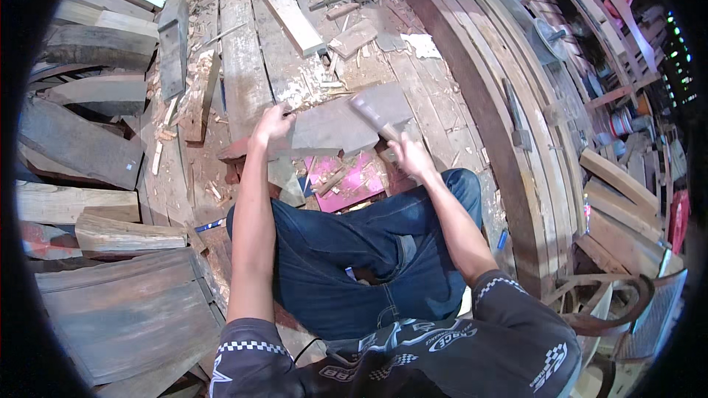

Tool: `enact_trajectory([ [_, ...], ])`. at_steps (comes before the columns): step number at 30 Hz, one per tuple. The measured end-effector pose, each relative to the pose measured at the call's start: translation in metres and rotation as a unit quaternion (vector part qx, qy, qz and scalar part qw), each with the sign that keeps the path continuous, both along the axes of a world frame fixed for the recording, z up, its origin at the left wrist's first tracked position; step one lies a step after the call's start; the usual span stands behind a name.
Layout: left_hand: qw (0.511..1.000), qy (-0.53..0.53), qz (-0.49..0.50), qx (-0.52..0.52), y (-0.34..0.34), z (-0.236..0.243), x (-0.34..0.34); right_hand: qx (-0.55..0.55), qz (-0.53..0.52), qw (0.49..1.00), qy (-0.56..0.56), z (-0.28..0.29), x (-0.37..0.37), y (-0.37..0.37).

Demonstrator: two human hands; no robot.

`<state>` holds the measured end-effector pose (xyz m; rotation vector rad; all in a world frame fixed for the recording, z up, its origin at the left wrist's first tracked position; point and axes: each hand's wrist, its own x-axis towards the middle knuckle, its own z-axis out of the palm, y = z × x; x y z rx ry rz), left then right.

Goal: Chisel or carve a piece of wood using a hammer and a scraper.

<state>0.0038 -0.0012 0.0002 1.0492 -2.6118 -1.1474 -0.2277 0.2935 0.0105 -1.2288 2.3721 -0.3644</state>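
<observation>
Over the right part of the plank [324, 129], the right hand [410, 156] is clamped on the slim handle of a club [367, 112], whose thick, rounded end is blurred. At the plank's left part, the left hand [274, 124] has its fingers curled inward; a small dark bit shows at its edge, and I cannot tell whether the grip is clamped on it. The club slants up and leftward from the fist, its long axis crossing the plank's at an angle. Greyish, flat-faced and rough-edged, the plank lies in front of the person's jeans [332, 265], its long axis running from lower left to upper right. Just nearer the legs is a smooth, bright pink sheet [363, 178] with wood scraps on it. Beyond the plank, pale, curled shavings [299, 94] litter the worn floorboards [240, 66], near a straight, light board [284, 11]. Along the right runs a long, square-edged beam [472, 77]; at the left are stacked heavy, curved slabs [99, 46], their faces weathered grey-brown.
</observation>
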Motion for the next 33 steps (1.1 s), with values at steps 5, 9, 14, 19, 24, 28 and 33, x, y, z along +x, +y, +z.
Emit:
enact_trajectory([
  [5,0.998,-0.014,0.01,-0.062,0.004,0.009,-0.016,-0.096,-0.151,0.984,0.003,-0.018,-0.018,-0.003],
  [9,0.999,-0.022,-0.016,-0.022,0.0,0.002,-0.001,-0.071,-0.026,0.997,0.014,-0.01,-0.006,-0.003],
  [14,1.0,-0.024,0.001,-0.013,0.01,0.023,-0.018,-0.089,-0.189,0.978,0.015,-0.018,-0.02,-0.003],
  [19,0.999,0.005,0.003,-0.033,-0.002,-0.002,0.002,-0.043,-0.033,0.998,-0.01,-0.007,-0.002,-0.007],
  [24,0.998,-0.024,0.022,0.057,0.011,0.025,-0.022,-0.094,-0.107,0.989,0.034,-0.035,-0.007,-0.004],
  [28,0.999,-0.002,-0.008,-0.038,-0.003,-0.002,0.0,-0.004,0.029,1.0,0.003,-0.004,-0.005,-0.012],
  [33,0.999,-0.032,0.015,0.021,0.009,0.023,-0.017,-0.065,-0.139,0.988,-0.002,-0.021,-0.007,-0.018],
])
